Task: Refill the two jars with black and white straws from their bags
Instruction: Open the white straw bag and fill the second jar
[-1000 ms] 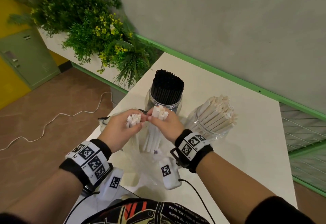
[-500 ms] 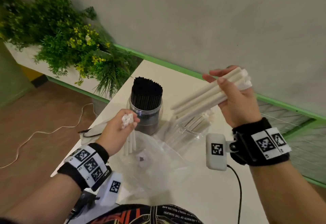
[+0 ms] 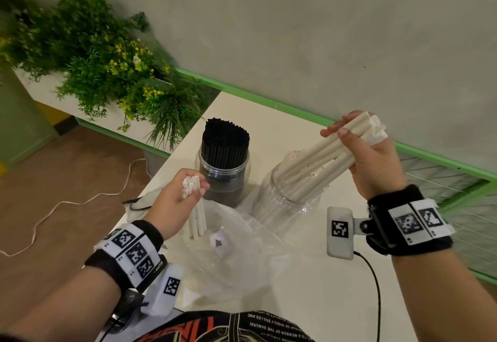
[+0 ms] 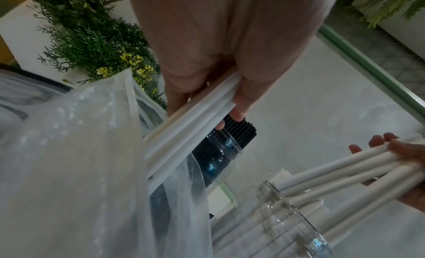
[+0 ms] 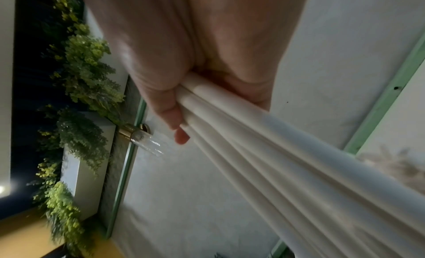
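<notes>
Right hand (image 3: 376, 161) is gripping a bundle of white straws (image 3: 320, 158) near their upper ends, fingers wrapped around it, thumb on top. The bundle is tilting down-left, with its lower ends sitting inside the mouth of the clear jar (image 3: 285, 207), which is already holding other white straws. Right wrist view is showing the same clamp: fingers curled round the bundle, straws running away toward lower right.

Left hand (image 3: 177, 196) is pinching a smaller bunch of white straws (image 3: 197, 218) at their top ends, fingers closed around them. Those straws are hanging roughly upright, lower ends going into the open clear plastic bag (image 3: 242, 250) lying on the white table (image 3: 309, 301) in front of the jars.

The black-straw jar (image 3: 224, 177) is standing left of the clear jar, just beside it, packed with black straws (image 3: 225, 139) sticking up past its rim. It is sitting right behind the left hand.

A planter with green plants and yellow flowers (image 3: 107, 69) is sitting beyond the table's left corner, and a white cable (image 3: 80, 201) is lying on the floor.
</notes>
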### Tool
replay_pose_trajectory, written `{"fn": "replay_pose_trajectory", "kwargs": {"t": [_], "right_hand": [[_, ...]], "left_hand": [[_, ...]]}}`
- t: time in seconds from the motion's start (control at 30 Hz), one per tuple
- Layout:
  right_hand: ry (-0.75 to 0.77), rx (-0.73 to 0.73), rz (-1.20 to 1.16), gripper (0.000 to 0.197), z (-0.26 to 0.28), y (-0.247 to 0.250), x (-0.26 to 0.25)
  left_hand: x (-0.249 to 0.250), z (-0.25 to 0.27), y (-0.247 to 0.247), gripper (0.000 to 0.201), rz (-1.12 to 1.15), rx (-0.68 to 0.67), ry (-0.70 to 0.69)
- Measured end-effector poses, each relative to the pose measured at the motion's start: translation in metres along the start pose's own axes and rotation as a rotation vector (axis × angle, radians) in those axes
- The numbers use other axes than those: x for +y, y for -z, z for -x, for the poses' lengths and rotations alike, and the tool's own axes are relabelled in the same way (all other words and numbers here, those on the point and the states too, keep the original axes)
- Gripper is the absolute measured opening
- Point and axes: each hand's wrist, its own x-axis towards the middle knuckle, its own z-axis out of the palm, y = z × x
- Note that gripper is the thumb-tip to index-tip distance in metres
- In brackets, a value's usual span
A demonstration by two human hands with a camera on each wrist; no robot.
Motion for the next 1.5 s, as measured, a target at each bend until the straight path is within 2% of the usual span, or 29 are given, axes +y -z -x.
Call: {"fn": "replay_pose_trajectory", "kwargs": {"t": [0.23,0.5,0.53,0.6,0.67,0.7,0.8,0.9,1.07,1.13,1.23,1.3,1.37,1.43,1.5], "right_hand": [[0.028,0.203,0.071,0.019,-0.002,-0.019,0.011],[-0.01,0.182,0.129,0.019,0.002,-0.027,0.036],[-0.02,0.171,0.145,0.023,0.004,-0.029,0.043],[-0.017,0.153,0.217,0.044,0.007,-0.028,0.056],[0.029,0.164,0.287,0.067,0.01,-0.024,0.065],[0.076,0.159,0.336,0.071,0.012,-0.023,0.066],[0.235,-0.012,0.702,0.06,0.016,-0.019,0.076],[0.227,-0.205,0.993,0.059,0.017,-0.015,0.092],[0.401,-0.117,1.036,0.06,0.005,-0.015,0.086],[0.393,-0.189,1.132,0.063,-0.005,-0.016,0.085],[0.274,-0.469,1.39,0.073,-0.006,-0.021,0.094],[0.295,-0.543,1.444,0.08,-0.002,-0.02,0.1],[0.305,-0.477,1.396,0.082,-0.002,-0.013,0.099],[0.289,-0.305,1.282,0.083,-0.003,0.0,0.099],[0.209,-0.166,1.108,0.088,-0.002,0.014,0.102]], "left_hand": [[0.004,-0.002,-0.003,0.013,-0.036,-0.013,0.001],[0.006,-0.001,-0.005,0.015,-0.009,0.007,0.031],[0.006,-0.001,-0.005,0.015,-0.013,0.006,0.03],[0.007,-0.001,-0.006,0.014,-0.017,0.001,0.025],[0.008,0.0,-0.005,0.014,-0.008,0.004,0.027],[0.008,0.001,-0.004,0.014,-0.003,0.01,0.026],[0.009,0.002,-0.002,0.015,-0.006,0.015,0.021],[0.01,0.001,-0.003,0.013,-0.008,0.011,0.034],[0.011,0.0,-0.003,0.013,-0.015,0.001,0.034],[0.01,-0.001,-0.003,0.014,-0.015,0.001,0.037],[0.009,-0.002,-0.002,0.014,-0.016,-0.001,0.037],[0.007,-0.002,-0.001,0.014,-0.032,-0.002,0.027],[0.005,-0.003,0.001,0.013,-0.041,-0.004,0.028],[0.002,-0.003,0.003,0.012,-0.042,-0.004,0.033],[0.002,-0.003,0.004,0.012,-0.043,-0.004,0.04]]}}
